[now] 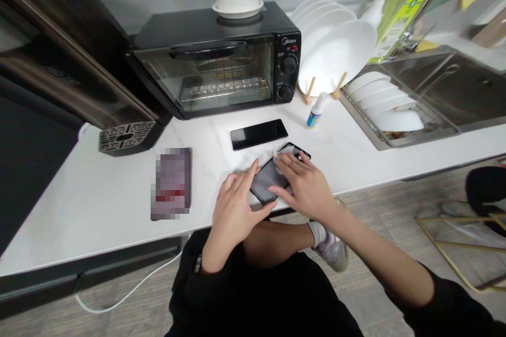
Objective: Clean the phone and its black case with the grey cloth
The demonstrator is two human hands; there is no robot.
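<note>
Here: dark phone (269, 176) flat at counter (98, 205) front edge, long axis slanting near-left to far-right. Gripped at near-left end by left hand (233, 208); pressed from above by right hand (306, 184), flat-fingered over white wipe (281, 157).

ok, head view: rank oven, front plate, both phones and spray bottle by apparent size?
1. oven
2. front plate
3. bare phone and held phone: these look alike. The held phone is nearer and partly covered, so I won't rank them.
4. spray bottle
</note>
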